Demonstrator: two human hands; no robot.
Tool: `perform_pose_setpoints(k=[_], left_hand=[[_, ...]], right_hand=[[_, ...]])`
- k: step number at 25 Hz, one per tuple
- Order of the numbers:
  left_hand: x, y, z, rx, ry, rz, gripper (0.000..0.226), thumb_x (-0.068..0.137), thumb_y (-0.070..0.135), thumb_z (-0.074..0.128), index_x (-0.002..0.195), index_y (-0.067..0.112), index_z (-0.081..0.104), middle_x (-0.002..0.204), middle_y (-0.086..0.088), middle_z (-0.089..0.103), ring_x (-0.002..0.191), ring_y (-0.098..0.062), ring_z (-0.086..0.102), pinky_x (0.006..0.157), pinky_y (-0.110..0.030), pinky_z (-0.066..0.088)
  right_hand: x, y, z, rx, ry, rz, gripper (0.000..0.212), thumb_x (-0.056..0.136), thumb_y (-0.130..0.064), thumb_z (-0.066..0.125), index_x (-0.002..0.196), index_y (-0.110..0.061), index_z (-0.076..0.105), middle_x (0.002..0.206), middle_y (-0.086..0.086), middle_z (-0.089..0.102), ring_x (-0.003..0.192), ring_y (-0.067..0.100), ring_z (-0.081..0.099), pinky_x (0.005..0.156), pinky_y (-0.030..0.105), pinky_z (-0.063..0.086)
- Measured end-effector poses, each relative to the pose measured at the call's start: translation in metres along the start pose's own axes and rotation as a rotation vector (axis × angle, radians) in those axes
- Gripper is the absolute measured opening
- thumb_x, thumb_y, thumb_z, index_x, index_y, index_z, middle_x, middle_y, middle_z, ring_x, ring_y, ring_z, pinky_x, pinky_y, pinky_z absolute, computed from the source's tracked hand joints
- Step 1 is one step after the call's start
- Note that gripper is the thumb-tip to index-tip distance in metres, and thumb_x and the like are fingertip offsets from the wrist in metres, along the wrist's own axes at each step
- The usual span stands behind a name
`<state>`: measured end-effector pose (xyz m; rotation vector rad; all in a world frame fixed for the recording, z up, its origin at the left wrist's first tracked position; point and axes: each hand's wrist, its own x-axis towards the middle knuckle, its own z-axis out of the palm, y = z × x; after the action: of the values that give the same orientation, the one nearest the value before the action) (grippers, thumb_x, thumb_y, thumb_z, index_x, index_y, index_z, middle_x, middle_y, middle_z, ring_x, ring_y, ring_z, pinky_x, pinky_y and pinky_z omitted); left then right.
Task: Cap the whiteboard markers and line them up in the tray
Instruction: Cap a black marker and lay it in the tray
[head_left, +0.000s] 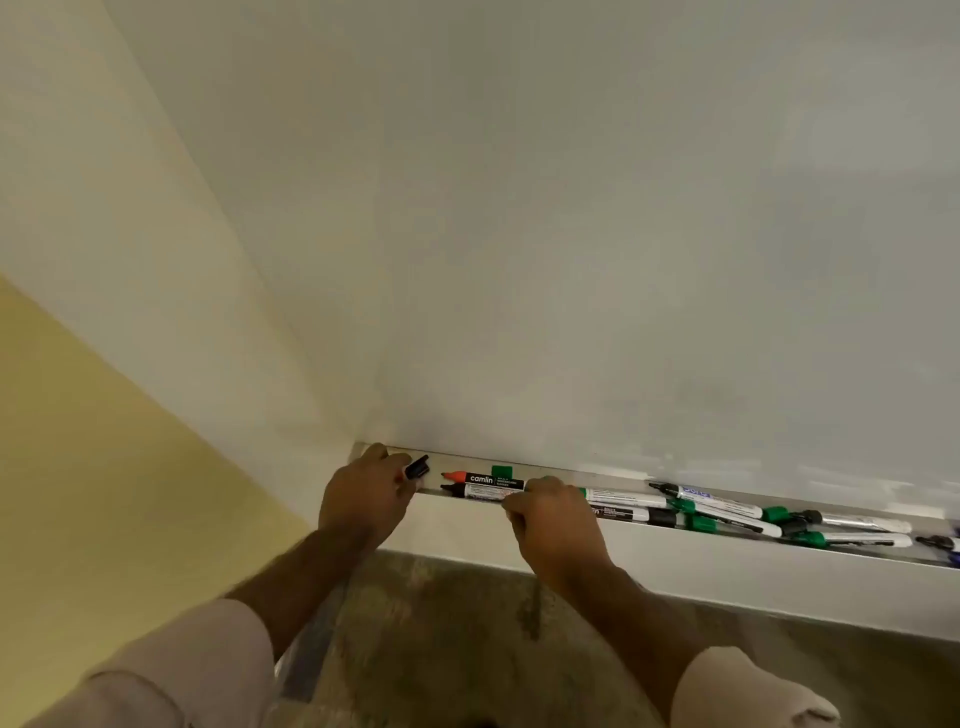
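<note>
Pinching black cap (417, 467) in left hand (363, 501) | right hand (553, 525) curled gripping markers (485, 486) in tray (727, 564)

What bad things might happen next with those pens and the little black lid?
1. The left hand pinches the black cap only at its fingertips, a light grip; it could slip and drop to the floor.
2. The red-tipped marker and the black-tipped marker lie uncapped near the right hand; their tips could ink the fingers or the tray.
3. The green-capped markers lie crisscrossed; a nudge might roll one over the tray's edge.
</note>
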<state>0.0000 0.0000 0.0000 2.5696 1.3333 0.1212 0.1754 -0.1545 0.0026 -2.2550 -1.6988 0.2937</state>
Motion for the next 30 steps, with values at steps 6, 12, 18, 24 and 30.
perform_pose_setpoints(k=[6,12,18,24,30], left_hand=[[0.012,-0.002,0.006,-0.047,-0.042,-0.053,0.024,0.086,0.047,0.054,0.095,0.027,0.065,0.089,0.004,0.055,0.077,-0.018,0.057,0.061,-0.028,0.044],[0.016,0.002,0.008,-0.103,-0.011,-0.081,0.020,0.086,0.040,0.058,0.093,0.025,0.069,0.089,0.002,0.059,0.079,-0.020,0.057,0.059,-0.027,0.039],[0.003,-0.016,-0.010,-0.213,0.118,-0.060,0.019,0.084,0.040,0.063,0.097,0.027,0.068,0.084,0.009,0.052,0.070,-0.013,0.053,0.056,-0.025,0.040],[-0.008,-0.034,-0.018,-0.301,0.154,-0.072,0.018,0.080,0.043,0.068,0.091,0.029,0.067,0.091,0.011,0.055,0.077,-0.005,0.053,0.061,-0.018,0.040],[-0.017,-0.033,-0.023,-0.387,0.140,-0.091,0.022,0.082,0.042,0.067,0.098,0.026,0.068,0.094,0.013,0.064,0.079,-0.009,0.057,0.070,-0.027,0.048]], right_hand=[[0.021,-0.011,0.006,-0.049,-0.041,0.067,0.020,0.095,-0.023,0.052,0.108,-0.020,0.067,0.094,0.004,0.068,0.084,0.020,0.057,0.081,0.032,0.047],[0.031,-0.017,0.009,-0.104,-0.061,0.094,0.019,0.095,-0.024,0.051,0.104,-0.019,0.068,0.095,0.004,0.067,0.087,0.021,0.058,0.086,0.034,0.047],[0.042,-0.022,0.010,-0.114,-0.171,0.123,0.020,0.095,-0.024,0.050,0.106,-0.020,0.067,0.096,0.003,0.067,0.086,0.020,0.060,0.084,0.034,0.050],[0.046,-0.027,0.008,-0.131,-0.185,0.085,0.018,0.091,-0.019,0.056,0.108,-0.019,0.061,0.101,0.004,0.065,0.090,0.021,0.059,0.086,0.037,0.050],[0.039,-0.028,0.005,-0.080,-0.057,0.019,0.015,0.090,-0.022,0.058,0.105,-0.019,0.058,0.098,0.003,0.063,0.087,0.017,0.052,0.081,0.034,0.044]])
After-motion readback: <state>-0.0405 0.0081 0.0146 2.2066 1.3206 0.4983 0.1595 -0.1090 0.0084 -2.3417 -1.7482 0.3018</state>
